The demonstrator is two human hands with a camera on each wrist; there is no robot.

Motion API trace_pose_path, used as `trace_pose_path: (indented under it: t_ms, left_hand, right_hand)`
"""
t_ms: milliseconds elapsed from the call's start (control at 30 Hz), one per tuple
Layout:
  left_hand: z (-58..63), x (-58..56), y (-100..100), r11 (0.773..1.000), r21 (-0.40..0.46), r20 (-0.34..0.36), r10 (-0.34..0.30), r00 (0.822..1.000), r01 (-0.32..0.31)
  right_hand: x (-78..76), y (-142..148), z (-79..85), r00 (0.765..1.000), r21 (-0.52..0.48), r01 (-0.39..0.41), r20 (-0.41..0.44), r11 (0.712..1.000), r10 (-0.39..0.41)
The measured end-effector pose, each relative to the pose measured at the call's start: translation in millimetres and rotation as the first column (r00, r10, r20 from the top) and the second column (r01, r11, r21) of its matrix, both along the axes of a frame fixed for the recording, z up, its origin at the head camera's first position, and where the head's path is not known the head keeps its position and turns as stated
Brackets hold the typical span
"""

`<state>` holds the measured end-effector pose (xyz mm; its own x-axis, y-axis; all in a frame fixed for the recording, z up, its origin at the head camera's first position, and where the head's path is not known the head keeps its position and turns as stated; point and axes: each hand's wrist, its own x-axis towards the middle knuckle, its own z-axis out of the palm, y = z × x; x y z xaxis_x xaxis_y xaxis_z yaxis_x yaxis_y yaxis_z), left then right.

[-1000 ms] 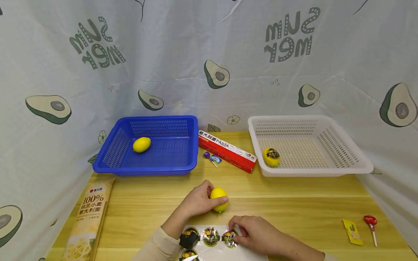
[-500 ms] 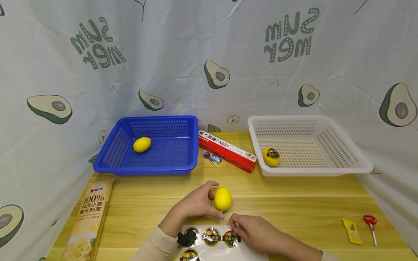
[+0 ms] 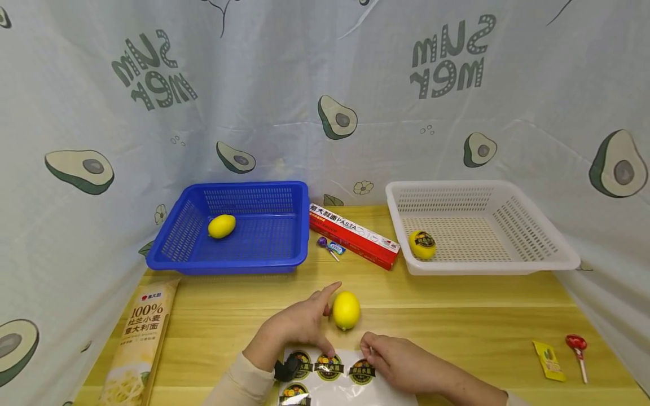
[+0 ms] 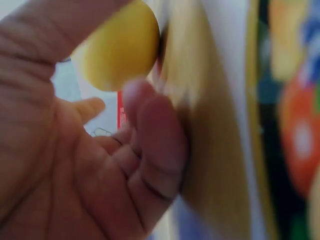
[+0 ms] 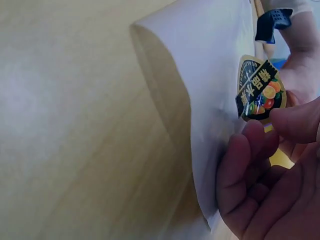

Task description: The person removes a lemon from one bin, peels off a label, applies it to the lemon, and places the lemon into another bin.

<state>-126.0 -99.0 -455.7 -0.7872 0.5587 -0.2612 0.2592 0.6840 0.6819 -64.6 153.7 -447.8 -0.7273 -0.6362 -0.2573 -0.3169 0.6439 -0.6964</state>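
Observation:
A yellow lemon stands on the wooden table in front of my left hand. The left hand is spread beside it, index finger stretched out and thumb down by the sheet of stickers. In the left wrist view the lemon shows beyond the palm. My right hand has curled fingers at the sheet's upper right. Between its thumb and index finger it pinches the edge of a round fruit sticker, which looks raised from the sheet. More round stickers lie on the sheet's left.
A blue basket with a lemon and a white basket with a stickered lemon stand behind. Between them lie a red pasta box and a purple lollipop. A spaghetti bag lies left; a red lollipop, right.
My left hand has let go of the lemon and drawn slightly back, its thumb lowered to the sheet. The lemon stands a little further right. The right hand and its sticker have shifted slightly right.

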Motion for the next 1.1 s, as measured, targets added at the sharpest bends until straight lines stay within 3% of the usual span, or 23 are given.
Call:
trace_pose_path:
  t_ms: [133,300,567,700,767,833,900,1000,1100]
  left_hand:
    - [3.2,5.6,2,0.998,-0.054,-0.027,0.015,1.000,-0.016]
    - [5.1,8.2,5,0.995,-0.091,-0.050,0.031,0.998,-0.035]
    - [7.1,4.8,-1,0.999,-0.037,0.007,0.038,0.999,-0.038]
    - [10.6,-0.2,-8,0.997,0.054,0.073,0.057,0.996,-0.061]
    - [14.0,-1.6,-9,0.989,0.117,0.060,0.085,0.995,-0.091]
    - [18.1,-1.8,-7,0.967,0.224,0.057,0.114,0.992,-0.124]
    - [21.5,-0.9,-3,0.926,0.349,0.064,0.128,0.990,-0.143]
    - [23.9,1.3,4,0.850,0.498,0.140,0.117,0.983,-0.172]
    - [23.7,3.6,9,0.797,0.562,0.216,0.119,0.969,-0.223]
  right_hand:
    - [-0.4,5,0.7,0.992,-0.061,0.044,0.123,0.997,-0.036]
    - [-4.8,21,2.2,0.949,-0.205,0.149,0.303,0.967,-0.082]
    - [-15.6,31,16.3,0.906,-0.384,0.338,0.379,0.859,-0.187]
    - [-18.8,18,25.7,0.856,-0.424,0.458,0.446,0.781,-0.260]
    - [-20.7,9,29.3,0.835,-0.455,0.505,0.473,0.733,-0.282]
    - [-22.6,-1,31.8,0.820,-0.485,0.539,0.488,0.688,-0.299]
    - [-24.5,-10,33.4,0.815,-0.511,0.555,0.493,0.657,-0.305]
    - [-27.0,-22,35.4,0.803,-0.531,0.578,0.506,0.620,-0.315]
    - [-29.4,-29,36.5,0.790,-0.529,0.595,0.520,0.605,-0.323]
